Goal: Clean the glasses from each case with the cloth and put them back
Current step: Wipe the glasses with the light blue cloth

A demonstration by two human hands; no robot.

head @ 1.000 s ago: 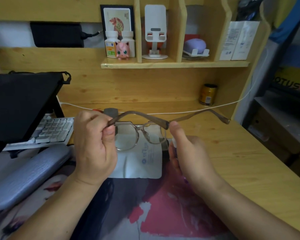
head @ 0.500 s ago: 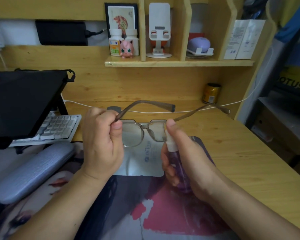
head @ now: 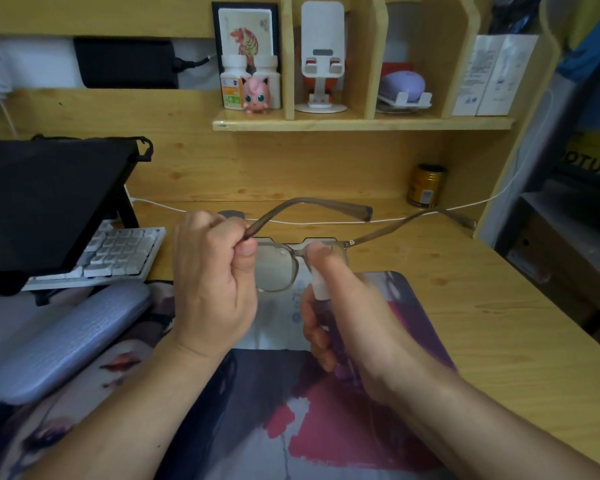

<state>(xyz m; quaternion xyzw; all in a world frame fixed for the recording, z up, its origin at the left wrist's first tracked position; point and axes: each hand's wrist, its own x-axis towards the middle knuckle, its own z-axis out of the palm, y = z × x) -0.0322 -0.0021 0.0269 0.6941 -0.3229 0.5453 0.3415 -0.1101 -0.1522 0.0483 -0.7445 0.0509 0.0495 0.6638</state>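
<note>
- Glasses at frame centre, held up over the desk, both temples unfolded and pointing away toward the upper right of the frame.
- Our left hand pinches the frame at its left hinge, thumb and curled fingers closed around it.
- Our right hand is wrapped around a small purple spray bottle; its index finger lies on the white nozzle top, just in front of the right lens.
- Cloth, pale with blue print, lies flat on the printed desk mat below the glasses, partly hidden by both hands.
- Grey-lilac glasses case lies closed at lower left, on the mat edge, near the white keyboard.
- Dark laptop on a stand at left.
- Shelf at top holds two white pill bottles, a pink toy figure, a white phone stand and white boxes.
- Gold can stands at the back right of the desk, a white cable running past it.
</note>
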